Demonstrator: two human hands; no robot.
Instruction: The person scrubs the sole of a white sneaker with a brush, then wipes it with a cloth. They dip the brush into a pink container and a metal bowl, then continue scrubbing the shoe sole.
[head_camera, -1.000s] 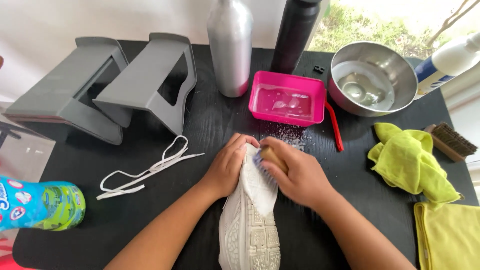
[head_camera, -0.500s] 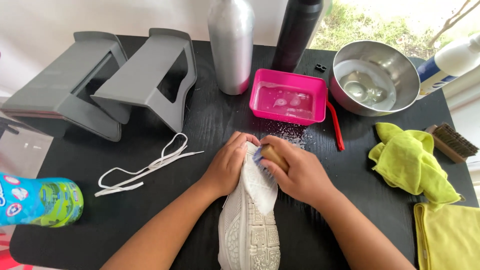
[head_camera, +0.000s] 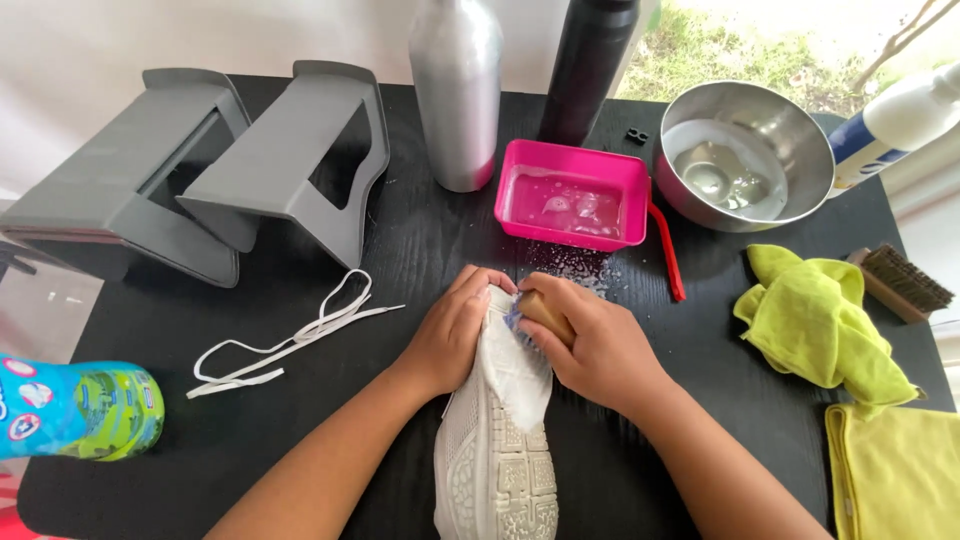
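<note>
A white sneaker (head_camera: 497, 440) lies on its side on the black table (head_camera: 330, 420), sole facing up toward me. My left hand (head_camera: 455, 330) grips the shoe's toe end from the left. My right hand (head_camera: 590, 345) is closed around a small wooden-backed brush (head_camera: 540, 312) and presses it against the shoe's toe area. The brush's bristles are mostly hidden under my fingers. A wet, foamy patch (head_camera: 575, 265) lies on the table just beyond the shoe.
A pink tray of soapy water (head_camera: 570, 195) and a steel bowl of water (head_camera: 745, 155) stand behind. Silver (head_camera: 458, 80) and black (head_camera: 585, 65) bottles, two grey stands (head_camera: 200, 170), white laces (head_camera: 290, 335), yellow-green cloths (head_camera: 815, 320), another brush (head_camera: 905, 285), a spray bottle (head_camera: 895, 125) and a colourful canister (head_camera: 75, 410) surround.
My right hand shifted the brush slightly over the shoe's toe; the view moved a little. Both hands keep their hold.
</note>
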